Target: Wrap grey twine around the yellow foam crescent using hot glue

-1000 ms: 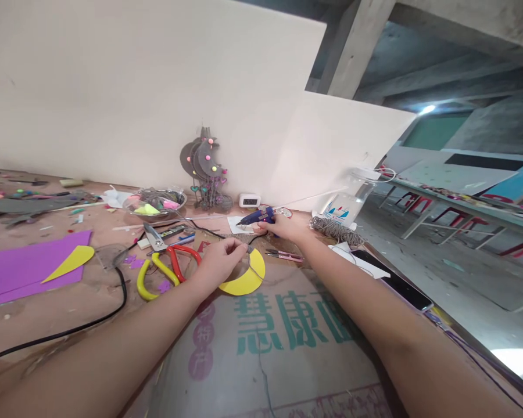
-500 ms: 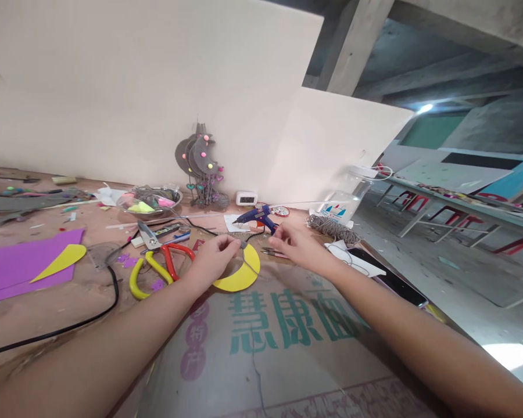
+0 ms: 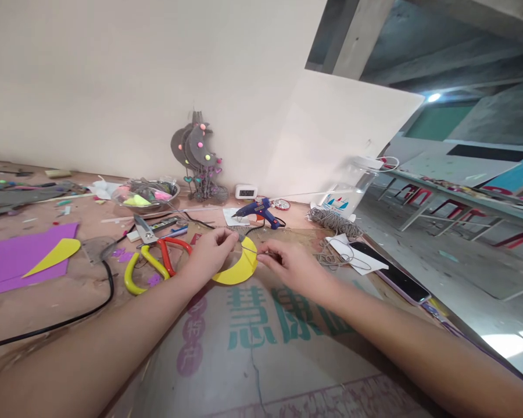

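Observation:
My left hand (image 3: 215, 249) pinches the upper tip of a yellow crescent (image 3: 239, 271), held just above the printed board. Grey cord crosses the crescent near that tip. To the right of it, my right hand (image 3: 287, 261) has its thumb and forefinger closed on the thin cord by the crescent's outer edge. Behind the hands lies a blue glue gun (image 3: 260, 211), its nozzle over a small white paper (image 3: 235, 217). A roll of grey cord (image 3: 335, 223) with loose loops rests further right.
Yellow-handled pliers (image 3: 133, 276), red-handled pliers (image 3: 168, 255) and a black cable (image 3: 108, 284) lie left. Purple sheets (image 3: 26, 255) are far left. A phone (image 3: 392, 273) lies right. A clock (image 3: 246, 191), a bowl (image 3: 174, 188) and grey crescent ornaments (image 3: 196, 145) stand behind.
My right hand has moved from beside the glue gun's handle down and closer to the crescent. My left hand still holds the crescent. The view has shifted slightly.

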{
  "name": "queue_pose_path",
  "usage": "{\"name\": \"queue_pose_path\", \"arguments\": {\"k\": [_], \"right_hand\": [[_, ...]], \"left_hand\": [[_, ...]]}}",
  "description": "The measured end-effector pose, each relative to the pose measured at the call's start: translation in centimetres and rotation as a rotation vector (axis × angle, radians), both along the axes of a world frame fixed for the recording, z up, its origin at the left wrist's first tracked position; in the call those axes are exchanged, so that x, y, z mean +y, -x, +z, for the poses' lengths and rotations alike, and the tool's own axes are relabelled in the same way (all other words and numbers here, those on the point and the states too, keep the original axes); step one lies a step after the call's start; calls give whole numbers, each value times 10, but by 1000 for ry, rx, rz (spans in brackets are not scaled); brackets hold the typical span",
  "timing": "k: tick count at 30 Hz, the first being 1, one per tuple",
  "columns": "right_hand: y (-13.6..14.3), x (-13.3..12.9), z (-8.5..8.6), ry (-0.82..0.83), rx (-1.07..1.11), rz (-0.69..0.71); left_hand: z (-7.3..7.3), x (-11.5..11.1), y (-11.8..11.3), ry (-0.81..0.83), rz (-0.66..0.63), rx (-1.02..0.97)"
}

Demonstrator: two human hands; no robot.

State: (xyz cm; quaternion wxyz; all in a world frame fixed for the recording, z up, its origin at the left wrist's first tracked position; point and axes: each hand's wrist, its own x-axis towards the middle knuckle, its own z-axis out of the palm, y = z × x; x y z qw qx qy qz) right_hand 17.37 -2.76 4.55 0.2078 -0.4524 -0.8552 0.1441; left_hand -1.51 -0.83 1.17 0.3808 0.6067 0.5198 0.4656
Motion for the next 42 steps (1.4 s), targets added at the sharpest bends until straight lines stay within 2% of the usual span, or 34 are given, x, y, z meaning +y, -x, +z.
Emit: {"name": "queue_pose_path", "arguments": {"k": [3,7,10,14,17,27,42], "right_hand": [[2,-3,1,-141,-4,88],[8,-4,0,-205,74,156],[8,2,-2,-174,191,111],[2,15,-6,-88,365,-39],[-5,23,-10,-1,437,-96],[-10,36,-27,157,533,-104],[-7,34,-26,121,504,-117]], "left_hand": [[3,-4,-1,2,-23,52],[4,-6,-1,-31,-53,115],[2,-5,-1,-48,-74,160],[2,-4,-1,-50,-76,195],[3,-4,-1,-34,-64,200],[1,-4,0,-21,-131,162],[6,-8,-2,-14,-182,214]]}}
